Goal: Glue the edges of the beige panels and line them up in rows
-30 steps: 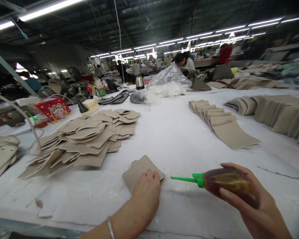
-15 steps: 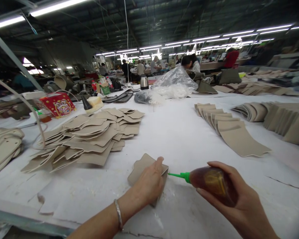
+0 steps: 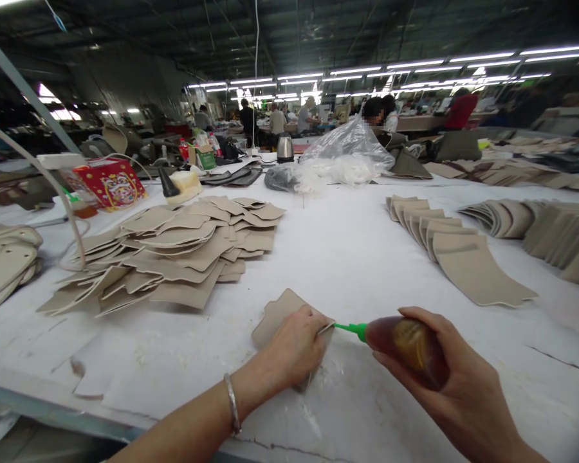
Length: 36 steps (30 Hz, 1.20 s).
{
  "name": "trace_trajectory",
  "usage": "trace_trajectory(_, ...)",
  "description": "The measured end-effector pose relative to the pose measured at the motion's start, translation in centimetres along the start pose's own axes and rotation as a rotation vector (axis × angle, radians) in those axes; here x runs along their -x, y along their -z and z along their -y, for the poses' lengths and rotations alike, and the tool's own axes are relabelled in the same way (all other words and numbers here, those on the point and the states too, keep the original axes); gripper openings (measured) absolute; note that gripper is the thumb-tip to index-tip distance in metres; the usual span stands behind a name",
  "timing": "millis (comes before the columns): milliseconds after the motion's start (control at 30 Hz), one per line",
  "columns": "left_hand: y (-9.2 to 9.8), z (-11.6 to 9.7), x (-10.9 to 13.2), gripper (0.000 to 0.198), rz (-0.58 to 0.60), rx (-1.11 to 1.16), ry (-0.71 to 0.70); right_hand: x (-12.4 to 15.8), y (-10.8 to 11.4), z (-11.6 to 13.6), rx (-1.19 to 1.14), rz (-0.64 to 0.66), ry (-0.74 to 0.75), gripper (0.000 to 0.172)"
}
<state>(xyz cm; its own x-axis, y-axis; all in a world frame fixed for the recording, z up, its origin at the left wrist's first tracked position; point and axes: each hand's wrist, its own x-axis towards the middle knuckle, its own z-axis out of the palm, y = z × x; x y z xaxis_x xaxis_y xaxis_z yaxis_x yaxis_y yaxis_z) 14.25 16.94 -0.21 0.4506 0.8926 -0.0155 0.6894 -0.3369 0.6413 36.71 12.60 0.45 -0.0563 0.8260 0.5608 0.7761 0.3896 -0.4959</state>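
Observation:
My left hand, a bracelet at its wrist, grips a beige leather-like piece on the white table and pinches up its right edge. Part of the piece is hidden under the hand. In my right hand lies a squeeze glue bottle with amber-brown contents, tipped on its side. Its thin green nozzle points left, the tip at the raised edge of the piece; whether it touches I cannot tell.
A loose heap of beige pieces lies to the left. Fanned pieces rest at the right, near standing stacks. Farther back are a red patterned box, a kettle and a clear plastic bag. People work in the background.
The left fingers now pinch the right edge of the piece higher. The bottle's nozzle has stayed close to that edge. The whole view has shifted slightly.

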Motion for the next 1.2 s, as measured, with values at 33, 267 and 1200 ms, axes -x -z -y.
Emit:
trace_trajectory(33, 0.0, 0.0, 0.0, 0.039, 0.001, 0.004, 0.001, 0.1, 0.0, 0.0, -0.004, 0.005, -0.020, 0.042)
trace_trajectory(267, 0.2, -0.4, 0.2, 0.038, 0.022, -0.011, 0.006, 0.2, 0.1, 0.0, -0.024, 0.014, -0.157, 0.045)
trace_trajectory(1200, 0.1, 0.7, 0.3, 0.044, 0.032, -0.021, -0.020, 1.2, 0.2, -0.3, -0.198, 0.120, -0.343, 0.045)
